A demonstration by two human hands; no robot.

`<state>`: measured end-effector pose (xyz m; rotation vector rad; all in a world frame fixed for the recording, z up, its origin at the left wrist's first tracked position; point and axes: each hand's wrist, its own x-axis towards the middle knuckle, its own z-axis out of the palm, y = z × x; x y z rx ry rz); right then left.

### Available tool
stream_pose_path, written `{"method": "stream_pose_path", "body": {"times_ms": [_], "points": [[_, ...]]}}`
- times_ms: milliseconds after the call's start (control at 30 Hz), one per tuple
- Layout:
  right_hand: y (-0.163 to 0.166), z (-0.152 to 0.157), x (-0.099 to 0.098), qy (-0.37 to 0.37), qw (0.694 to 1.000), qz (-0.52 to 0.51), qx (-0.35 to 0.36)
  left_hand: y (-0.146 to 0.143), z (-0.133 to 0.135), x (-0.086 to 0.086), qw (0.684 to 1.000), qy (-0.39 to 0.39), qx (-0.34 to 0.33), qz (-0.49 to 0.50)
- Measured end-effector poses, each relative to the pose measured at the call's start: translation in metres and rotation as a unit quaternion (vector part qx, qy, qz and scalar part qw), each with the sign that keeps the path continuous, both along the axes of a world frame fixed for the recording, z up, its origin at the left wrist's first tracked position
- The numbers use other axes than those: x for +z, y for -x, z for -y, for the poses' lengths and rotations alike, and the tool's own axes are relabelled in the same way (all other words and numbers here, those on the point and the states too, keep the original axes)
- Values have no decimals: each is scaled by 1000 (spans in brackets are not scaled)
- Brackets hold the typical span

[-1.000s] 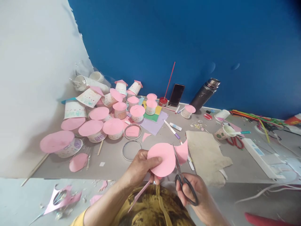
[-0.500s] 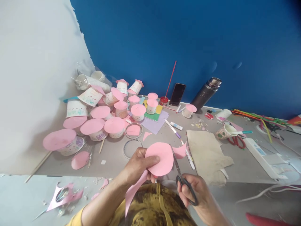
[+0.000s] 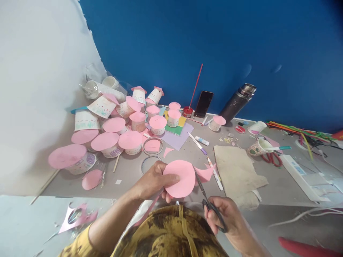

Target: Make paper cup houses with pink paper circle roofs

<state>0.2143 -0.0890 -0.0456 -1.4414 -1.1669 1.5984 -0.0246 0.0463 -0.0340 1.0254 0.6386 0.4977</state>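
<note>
My left hand (image 3: 155, 180) pinches a roughly round piece of pink paper (image 3: 182, 184), thumb on top and fingers beneath. A trimmed pink strip hangs below that hand toward my lap. In my right hand (image 3: 223, 216) is a pair of black-handled scissors (image 3: 202, 189), fingers in the loops, blades along the right edge of the round paper. Beyond the blades a pointed pink offcut (image 3: 205, 174) sticks out to the right; whether it is still joined to the round cannot be made out. Two tape rings (image 3: 152, 138) lie behind my left hand.
Several paper cups with pink paper discs (image 3: 130, 140) crowd the left of the table. Behind stand a phone (image 3: 204, 103) and a dark flask (image 3: 238, 103). To the right lie a beige cloth (image 3: 235, 171), red-handled scissors (image 3: 273, 159) and a white power strip (image 3: 297, 176). Markers lie mid-table.
The round pink paper has shifted slightly left and up in my left hand, and the strip below has swung toward my lap. The scissors stay along its right edge. The view has tilted slightly.
</note>
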Motion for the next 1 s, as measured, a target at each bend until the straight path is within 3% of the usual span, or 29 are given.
{"method": "stream_pose_path", "body": {"times_ms": [233,567,1000], "points": [[-2,1,-1,-3,1000,-2,6,0,-2,0,1000,8,0,-11],[-6,-1,-4,1,1000,-7,15,1,-2,13,998,-9,-13,-67],[-6,-7,11,22,999,12,36,12,-18,9,992,-60,-58,-92]]}}
